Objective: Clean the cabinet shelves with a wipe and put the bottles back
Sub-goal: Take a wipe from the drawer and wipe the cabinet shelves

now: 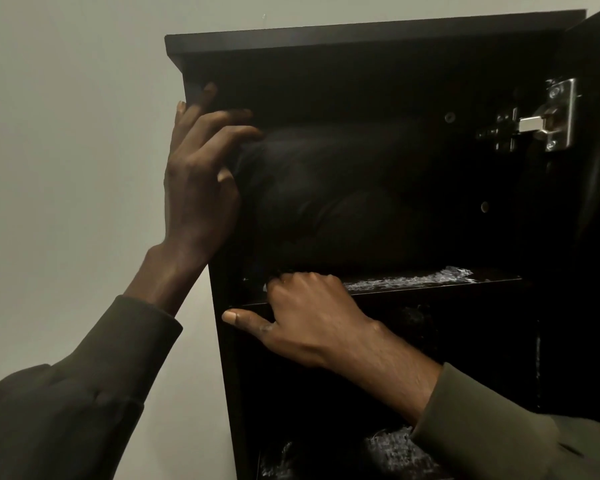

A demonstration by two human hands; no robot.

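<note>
While a pale wall (66,133) fills the left of the frame, the dark cabinet (361,32) stands open. Left hand (198,181), fingers spread, steadies a black bundle (326,195); right hand (309,313) fingers curl on the foam-streaked shelf (430,282) at centre.
</note>
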